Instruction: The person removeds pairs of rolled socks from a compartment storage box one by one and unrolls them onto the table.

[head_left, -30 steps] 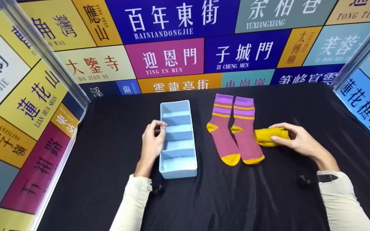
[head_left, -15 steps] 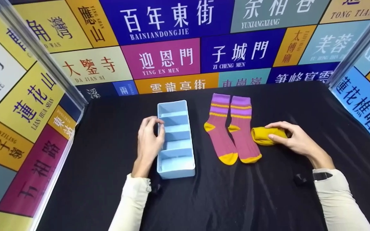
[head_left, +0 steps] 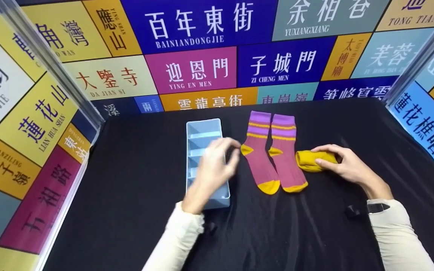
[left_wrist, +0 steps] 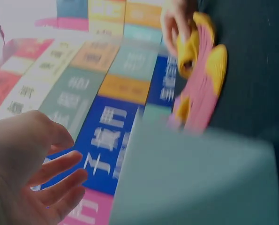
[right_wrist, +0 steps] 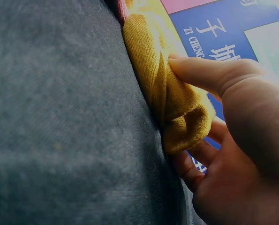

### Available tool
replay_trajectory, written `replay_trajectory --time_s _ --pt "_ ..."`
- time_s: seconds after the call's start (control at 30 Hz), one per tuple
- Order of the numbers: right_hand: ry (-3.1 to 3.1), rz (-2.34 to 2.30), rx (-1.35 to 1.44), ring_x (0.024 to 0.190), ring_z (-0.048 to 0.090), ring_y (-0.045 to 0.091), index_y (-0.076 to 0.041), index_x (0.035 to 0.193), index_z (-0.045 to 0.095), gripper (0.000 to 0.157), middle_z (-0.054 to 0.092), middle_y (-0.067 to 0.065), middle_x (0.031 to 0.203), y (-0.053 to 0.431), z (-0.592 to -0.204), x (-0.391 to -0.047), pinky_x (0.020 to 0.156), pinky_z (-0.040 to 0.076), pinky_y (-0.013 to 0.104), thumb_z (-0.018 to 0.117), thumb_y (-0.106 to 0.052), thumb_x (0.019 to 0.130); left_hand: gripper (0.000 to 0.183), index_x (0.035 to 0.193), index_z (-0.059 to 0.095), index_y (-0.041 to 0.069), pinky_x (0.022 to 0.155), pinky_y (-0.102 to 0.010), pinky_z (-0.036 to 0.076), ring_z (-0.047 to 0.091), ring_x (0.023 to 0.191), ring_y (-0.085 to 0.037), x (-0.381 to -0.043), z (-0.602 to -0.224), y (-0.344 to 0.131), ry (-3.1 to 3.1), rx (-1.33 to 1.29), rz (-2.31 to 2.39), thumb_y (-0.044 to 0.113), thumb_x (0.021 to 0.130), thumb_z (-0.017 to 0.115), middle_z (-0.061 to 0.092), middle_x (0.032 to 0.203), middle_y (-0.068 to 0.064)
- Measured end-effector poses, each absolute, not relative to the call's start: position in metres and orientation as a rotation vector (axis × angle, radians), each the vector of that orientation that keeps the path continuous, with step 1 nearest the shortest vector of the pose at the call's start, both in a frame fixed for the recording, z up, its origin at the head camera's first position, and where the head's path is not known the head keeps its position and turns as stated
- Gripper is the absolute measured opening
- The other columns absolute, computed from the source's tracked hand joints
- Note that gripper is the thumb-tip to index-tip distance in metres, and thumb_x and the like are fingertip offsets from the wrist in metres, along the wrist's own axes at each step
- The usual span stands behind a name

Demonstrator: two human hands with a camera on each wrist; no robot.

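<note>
My left hand (head_left: 213, 165), blurred by motion, hangs over the light blue divided box (head_left: 217, 203) and covers part of its compartments. Its fingers are loosely bent with nothing between them, as the left wrist view shows. The fingertips reach past the box's right side, toward the pink socks (head_left: 259, 154) with purple cuffs and mustard heels and toes, which lie flat side by side. My right hand (head_left: 352, 169) grips a rolled mustard-yellow sock bundle (head_left: 308, 161), thumb on the near side and fingers behind. In the right wrist view the bundle (right_wrist: 177, 93) shows its folded end.
Black cloth (head_left: 126, 210) covers the table. Behind and to both sides stand walls of coloured signs (head_left: 198, 71), with metal posts (head_left: 57, 67) at the corners. The box stands left of the socks.
My left hand has left the box's left edge and moved right, across the box toward the pink socks. The right hand stays in place, holding the yellow sock bundle.
</note>
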State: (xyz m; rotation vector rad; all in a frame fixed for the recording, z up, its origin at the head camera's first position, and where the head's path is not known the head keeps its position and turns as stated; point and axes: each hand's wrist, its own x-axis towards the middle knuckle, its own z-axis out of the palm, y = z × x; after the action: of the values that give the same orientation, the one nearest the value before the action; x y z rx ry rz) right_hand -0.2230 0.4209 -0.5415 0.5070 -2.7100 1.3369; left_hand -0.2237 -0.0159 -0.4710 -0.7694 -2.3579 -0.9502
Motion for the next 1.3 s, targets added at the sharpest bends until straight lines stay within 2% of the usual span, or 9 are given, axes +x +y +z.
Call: replay_trajectory --time_s 0.23,0.47,0.67,0.77,1.0,1.2,1.3 --pt "-2.779 1.325 0.527 0.1 0.063 0.011 -0.018 0.134 0.073 0.031 0.073 0.006 0.127 0.421 -0.535 -0.224 0.084 0.048 0.015 0.074 -0.017 0.104 0.019 0.122 0.07 0.017 0.094 -0.025 0.059 0.07 0.101 -0.014 -0.204 -0.467 0.043 -2.474 -1.014 -0.837 0.021 0.105 0.066 0.075 0.114 0.003" --pt "-2.753 1.37 0.601 0.1 0.064 0.015 -0.014 0.132 0.073 0.028 0.074 0.009 0.123 0.417 -0.533 -0.225 0.087 0.048 0.015 0.072 -0.011 0.104 0.039 0.141 0.062 0.018 0.109 -0.022 0.054 0.067 0.118 -0.011 -0.198 -0.477 0.09 -2.687 -1.308 -0.784 0.031 0.105 0.067 0.069 0.136 0.002" --pt "-2.792 1.358 0.593 0.1 0.063 0.016 -0.014 0.133 0.072 0.028 0.073 0.01 0.125 0.418 -0.532 -0.224 0.087 0.048 0.016 0.07 -0.014 0.106 0.038 0.141 0.063 0.018 0.105 -0.017 0.052 0.064 0.114 -0.008 -0.203 -0.501 0.121 -2.761 -1.45 -0.748 0.03 0.105 0.067 0.067 0.13 0.002" --pt "-2.811 1.365 0.585 0.1 0.063 0.015 -0.013 0.133 0.072 0.027 0.073 0.01 0.125 0.42 -0.529 -0.224 0.088 0.048 0.016 0.068 -0.014 0.107 0.041 0.145 0.061 0.019 0.104 -0.017 0.05 0.06 0.116 -0.009 -0.204 -0.509 0.133 -2.804 -1.476 -0.719 0.032 0.106 0.067 0.064 0.13 0.004" --pt "-2.838 1.378 0.579 0.1 0.064 0.013 -0.011 0.131 0.073 0.025 0.073 0.013 0.125 0.42 -0.525 -0.225 0.088 0.049 0.014 0.069 -0.015 0.107 0.054 0.152 0.052 0.021 0.115 -0.025 0.047 0.054 0.132 -0.015 -0.199 -0.52 0.151 -2.881 -1.392 -0.598 0.04 0.104 0.068 0.053 0.154 0.005" --pt "-2.861 1.383 0.503 0.096 0.067 0.013 -0.013 0.132 0.073 0.029 0.073 0.013 0.124 0.417 -0.524 -0.222 0.082 0.053 0.016 0.074 -0.019 0.104 0.074 0.164 0.038 0.021 0.108 -0.029 0.046 0.048 0.136 -0.016 -0.194 -0.527 0.158 -2.905 -1.307 -0.497 0.046 0.102 0.07 0.05 0.156 0.005" --pt "-2.888 1.338 0.478 0.095 0.066 0.014 -0.017 0.134 0.072 0.036 0.073 0.01 0.124 0.417 -0.524 -0.22 0.082 0.053 0.017 0.08 -0.021 0.099 0.075 0.164 0.039 0.021 0.106 -0.029 0.045 0.046 0.136 -0.015 -0.193 -0.529 0.161 -2.911 -1.293 -0.468 0.049 0.102 0.069 0.05 0.154 0.005"
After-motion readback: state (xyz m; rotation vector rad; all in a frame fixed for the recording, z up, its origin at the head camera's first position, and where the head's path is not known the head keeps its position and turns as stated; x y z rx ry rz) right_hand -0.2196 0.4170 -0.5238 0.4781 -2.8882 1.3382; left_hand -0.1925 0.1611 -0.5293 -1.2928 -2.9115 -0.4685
